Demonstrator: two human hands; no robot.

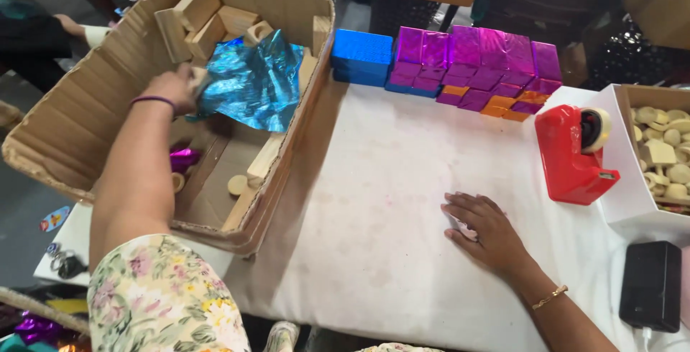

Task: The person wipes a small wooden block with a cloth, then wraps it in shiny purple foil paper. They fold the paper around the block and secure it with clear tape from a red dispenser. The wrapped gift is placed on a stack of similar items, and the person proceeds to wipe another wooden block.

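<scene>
1. Reaching into large brown cardboard box, left hand pinching crinkled blue foil sheet above plain wooden blocks.
2. Resting flat on white table, right hand, fingers spread, holding nothing, near red tape dispenser.

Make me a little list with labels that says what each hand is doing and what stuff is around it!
Left hand: inside the cardboard box, gripping a sheet of blue shiny foil
Right hand: lying flat, palm down, on the white table cover, holding nothing
In the box: plain wooden blocks
Back of the table: blue wrapped blocks, then purple wrapped blocks, a few orange ones
Right of the hand: red tape dispenser, white box of pale wooden pieces, black box
</scene>
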